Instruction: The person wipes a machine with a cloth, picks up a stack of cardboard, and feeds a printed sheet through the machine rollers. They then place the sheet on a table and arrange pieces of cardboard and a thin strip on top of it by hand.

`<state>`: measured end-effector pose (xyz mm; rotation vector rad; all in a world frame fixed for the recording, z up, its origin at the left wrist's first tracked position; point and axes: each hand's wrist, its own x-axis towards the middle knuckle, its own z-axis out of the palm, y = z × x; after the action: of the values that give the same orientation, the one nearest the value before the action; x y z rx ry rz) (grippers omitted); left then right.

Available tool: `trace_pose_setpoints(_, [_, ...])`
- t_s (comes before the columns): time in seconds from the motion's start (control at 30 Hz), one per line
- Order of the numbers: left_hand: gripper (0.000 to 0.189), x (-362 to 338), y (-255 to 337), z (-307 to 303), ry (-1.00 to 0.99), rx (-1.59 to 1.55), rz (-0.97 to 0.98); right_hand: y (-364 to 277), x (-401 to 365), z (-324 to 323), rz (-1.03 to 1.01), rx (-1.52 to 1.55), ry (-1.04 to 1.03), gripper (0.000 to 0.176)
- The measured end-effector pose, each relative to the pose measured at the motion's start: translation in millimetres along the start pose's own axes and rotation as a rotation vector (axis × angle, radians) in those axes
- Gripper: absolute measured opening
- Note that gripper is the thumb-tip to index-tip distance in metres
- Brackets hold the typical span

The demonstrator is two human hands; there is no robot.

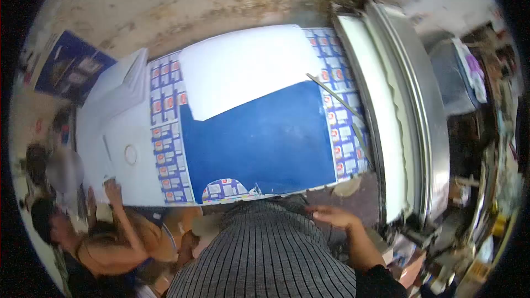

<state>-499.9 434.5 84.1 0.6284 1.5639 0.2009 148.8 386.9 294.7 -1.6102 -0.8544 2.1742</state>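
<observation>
Deep-blue, smooth, flat sheet (259,146) lies ahead and to the left of the right hand (334,217), its visible part running longer from left to right; that hand is just beyond the sheet's near right corner, apart from it, fingers extended, grasping nothing; the left hand cannot be made out, so its state cannot be told. Broad white sheet (243,66) covers the blue one's far side along a slanting edge; beneath both spreads purple-and-white printed sheeting (165,138), showing also through a rounded gap at the near edge; thin dark strip (337,96) slants across its right side. Long pale metal-framed panel (378,116) stands to the right; stained, bare wall (221,0) rises behind; a co-worker's hand (112,190) is at the far left.
</observation>
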Motion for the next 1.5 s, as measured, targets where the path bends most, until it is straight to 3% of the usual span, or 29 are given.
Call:
trace_pose_setpoints(0.07, [0.026,-27.5,-2.5,8.2,0.038,0.075,-0.008,-56.5,22.9,-40.9,-0.264,-0.075,0.355,0.078])
trace_pose_setpoints(0.1, [0.027,-44.3,-5.3,10.3,0.053,0.142,-0.015,-78.3,54.8,-64.9,-0.479,-0.411,0.574,0.070])
trace_pose_setpoints(0.17, [0.027,-82.2,-2.7,4.8,0.068,0.323,-0.033,-135.5,105.9,-92.0,-0.617,-0.853,0.890,0.062])
trace_pose_setpoints(0.3, [0.028,-178.0,30.9,-28.2,0.097,0.871,-0.134,-237.3,200.3,-115.8,-0.803,-1.207,0.810,0.061])
trace_pose_setpoints(0.37, [0.049,-233.6,74.7,-13.0,0.324,1.268,-0.228,-261.6,238.3,-108.8,-0.913,-1.392,0.767,0.063])
trace_pose_setpoints(0.43, [0.040,-289.6,142.2,8.7,0.409,1.053,-0.099,-286.4,272.1,-97.3,-1.034,-1.575,0.743,0.064])
trace_pose_setpoints(0.5, [0.035,-327.0,203.4,31.5,0.480,0.795,0.092,-302.7,295.0,-88.9,-0.709,-1.574,0.379,0.068])
trace_pose_setpoints(0.53, [0.035,-334.3,213.1,36.1,0.489,0.785,0.094,-308.0,296.0,-81.8,-0.681,-1.656,0.403,0.054])
trace_pose_setpoints(0.57, [0.032,-337.9,221.8,37.9,0.574,0.581,0.135,-308.2,300.0,-78.2,-0.685,-1.663,0.405,0.054])
trace_pose_setpoints(0.6, [0.030,-338.0,229.3,37.9,0.648,0.372,0.178,-306.2,304.0,-77.4,-0.697,-1.654,0.430,0.048])
trace_pose_setpoints(0.73, [0.028,-319.9,264.1,19.3,0.623,0.350,0.181,-310.6,297.0,-65.0,-0.787,-1.619,0.537,0.038])
trace_pose_setpoints(0.8, [0.034,-301.9,276.2,6.5,0.543,0.192,0.422,-316.5,298.4,-56.5,-0.897,-1.580,0.628,0.035])
trace_pose_setpoints(0.93, [0.033,-246.0,299.7,-17.6,0.449,0.056,0.501,-376.0,287.7,-36.7,-1.039,-1.385,0.785,0.028])
trace_pose_setpoints(1.0, [0.039,-217.7,309.0,-29.6,0.432,0.096,0.689,-427.5,255.3,-22.2,-1.041,-1.217,0.886,0.031])
trace_pose_setpoints(1.07, [0.041,-212.0,345.2,-25.3,0.390,0.082,0.677,-477.5,216.7,-18.4,-1.043,-1.111,1.013,0.035])
trace_pose_setpoints(1.13, [0.043,-198.6,364.6,-32.4,0.339,0.074,0.671,-520.7,176.0,-20.8,-1.117,-0.878,0.990,0.035])
trace_pose_setpoints(1.17, [0.046,-179.1,369.2,-38.4,0.290,0.067,0.794,-539.1,151.6,-22.9,-1.054,-0.815,0.972,0.037])
trace_pose_setpoints(1.2, [0.049,-162.9,376.4,-41.5,0.235,0.062,0.913,-552.6,132.6,-24.8,-1.099,-0.752,1.033,0.039])
trace_pose_setpoints(1.27, [0.051,-137.0,398.9,-37.2,0.192,0.008,0.933,-576.4,113.0,-66.9,-1.307,-0.652,0.966,0.038])
trace_pose_setpoints(1.3, [0.053,-125.1,409.4,-34.2,0.160,-0.043,0.925,-582.2,95.6,-73.2,-1.360,-0.589,0.926,0.038])
trace_pose_setpoints(1.37, [0.053,-89.6,430.0,-32.0,0.122,-0.018,0.937,-584.5,45.6,-81.3,-1.272,-0.485,0.983,0.039])
trace_pose_setpoints(1.43, [0.053,-52.6,455.0,-26.2,0.069,0.015,0.948,-578.4,4.5,-95.9,-1.387,-0.417,1.006,0.039])
trace_pose_setpoints(1.5, [0.053,-20.0,479.1,-13.7,-0.035,-0.057,0.928,-562.5,-57.1,-92.7,-1.185,-0.299,1.100,0.040])
